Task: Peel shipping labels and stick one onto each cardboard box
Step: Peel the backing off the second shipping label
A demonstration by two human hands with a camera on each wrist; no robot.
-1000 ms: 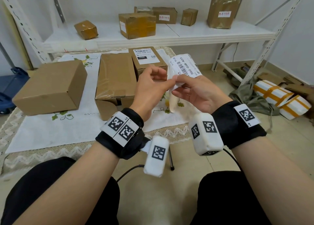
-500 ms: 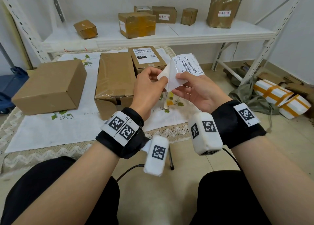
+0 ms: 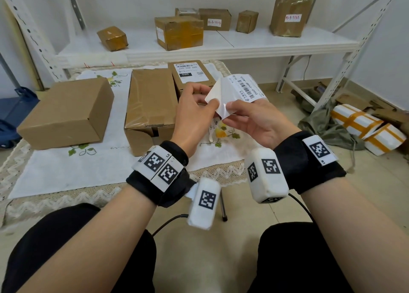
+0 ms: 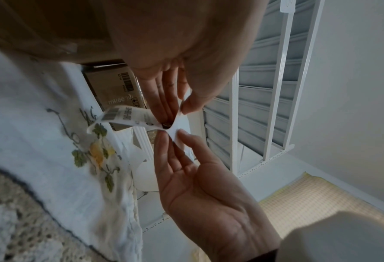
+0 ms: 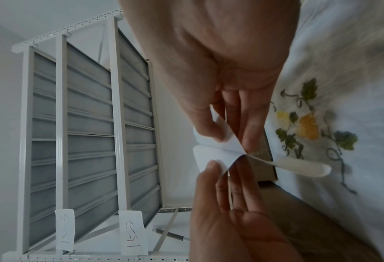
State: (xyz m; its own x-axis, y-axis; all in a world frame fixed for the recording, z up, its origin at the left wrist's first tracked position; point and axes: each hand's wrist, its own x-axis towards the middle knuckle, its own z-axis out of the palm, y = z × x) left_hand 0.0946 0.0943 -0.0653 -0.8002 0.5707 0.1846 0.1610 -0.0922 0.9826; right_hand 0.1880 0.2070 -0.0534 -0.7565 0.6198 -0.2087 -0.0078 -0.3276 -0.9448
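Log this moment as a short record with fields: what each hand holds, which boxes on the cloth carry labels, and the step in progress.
left hand: pinches the blank white backing sheet
right hand: pinches the white barcode shipping label
labelled: small brown cardboard box at the back
unlabelled on top: wide plain cardboard box; tall taped cardboard box
step: peeling, label not yet stuck
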